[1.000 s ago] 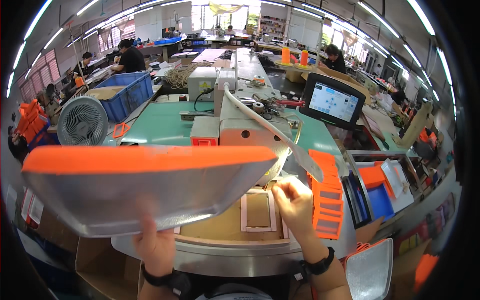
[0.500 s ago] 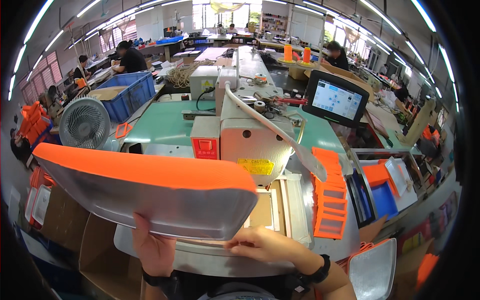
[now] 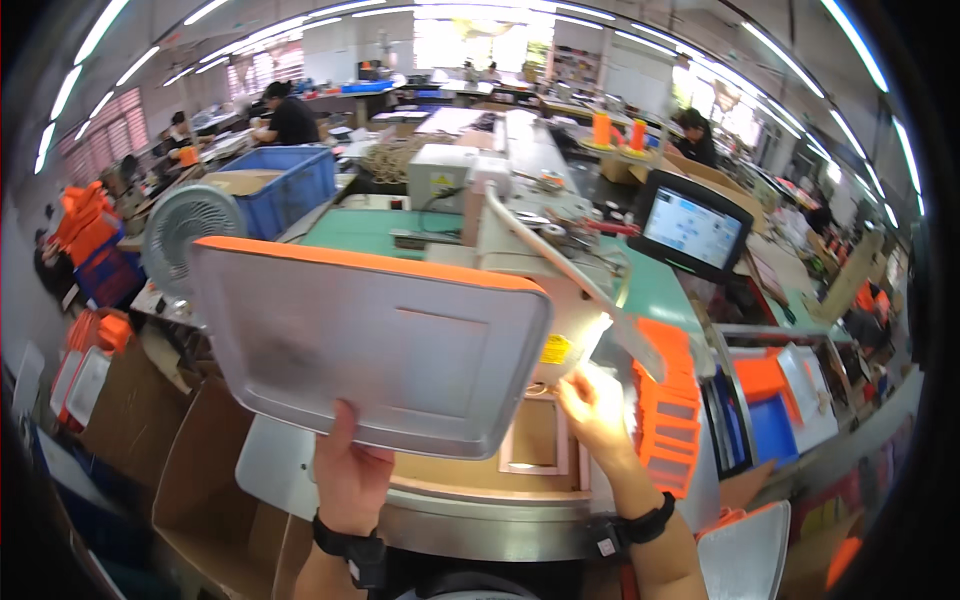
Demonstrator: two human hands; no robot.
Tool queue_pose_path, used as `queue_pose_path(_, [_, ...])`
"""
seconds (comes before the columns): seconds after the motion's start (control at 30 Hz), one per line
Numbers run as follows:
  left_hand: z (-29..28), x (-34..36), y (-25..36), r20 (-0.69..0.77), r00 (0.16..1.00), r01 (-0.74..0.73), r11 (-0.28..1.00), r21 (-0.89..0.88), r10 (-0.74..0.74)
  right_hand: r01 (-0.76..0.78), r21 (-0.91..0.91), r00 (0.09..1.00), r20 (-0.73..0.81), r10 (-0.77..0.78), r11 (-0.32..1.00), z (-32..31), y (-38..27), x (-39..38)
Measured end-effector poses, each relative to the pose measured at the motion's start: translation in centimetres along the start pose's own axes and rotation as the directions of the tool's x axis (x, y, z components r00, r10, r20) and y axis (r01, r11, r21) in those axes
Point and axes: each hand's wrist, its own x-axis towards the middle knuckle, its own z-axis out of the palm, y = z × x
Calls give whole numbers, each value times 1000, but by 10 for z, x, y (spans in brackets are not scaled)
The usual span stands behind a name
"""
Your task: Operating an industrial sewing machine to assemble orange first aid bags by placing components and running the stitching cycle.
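My left hand grips the lower edge of a large grey panel with an orange rim, thumb on its near face. The panel is raised and tilted, and it covers part of the sewing machine. Close to the lit machine head, my right hand has its fingers drawn together; what they hold, if anything, is too small to make out. Below it lies a flat tan work frame with a pale rectangular inset, partly hidden by the panel.
Linked orange frames lie right of the machine. Farther right are a control screen and a blue tray. On the left stand a fan, a blue crate and an open cardboard box. Other people work farther back.
The panel has swung more upright, showing its grey face. My right hand has risen from the work frame's front edge towards the machine head. The whole view has shifted slightly.
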Motion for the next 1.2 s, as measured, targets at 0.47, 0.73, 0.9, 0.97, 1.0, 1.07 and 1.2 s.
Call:
queue_pose_path(0.47, [-66, -14, 87, 181, 983, 141, 713, -687, -21, 295, -72, 859, 456, -231, 953, 1, -19, -48])
queue_pose_path(0.73, [-100, -2, 88, 458, 885, 405, 626, -667, -84, 218, -78, 850, 504, -150, 973, 5, -9, -48])
queue_pose_path(0.9, [-113, 9, 75, 552, 834, 398, 668, -629, 23, 232, -88, 821, 551, -147, 969, 5, -19, -44])
queue_pose_path(0.97, [-113, 10, 78, 579, 815, 372, 731, -573, 39, 309, -93, 796, 570, -204, 947, 6, -18, -43])
queue_pose_path(1.0, [-112, 9, 81, 562, 827, 364, 754, -548, 10, 386, -98, 769, 583, -262, 917, 5, -14, -43])
queue_pose_path(1.07, [-115, 7, 82, 561, 828, 331, 810, -484, -3, 462, -97, 732, 602, -318, 882, 5, -9, -44])
queue_pose_path(1.2, [-130, 8, 84, 602, 798, 259, 886, -384, 27, 279, -88, 775, 609, -170, 956, 8, -25, -44])
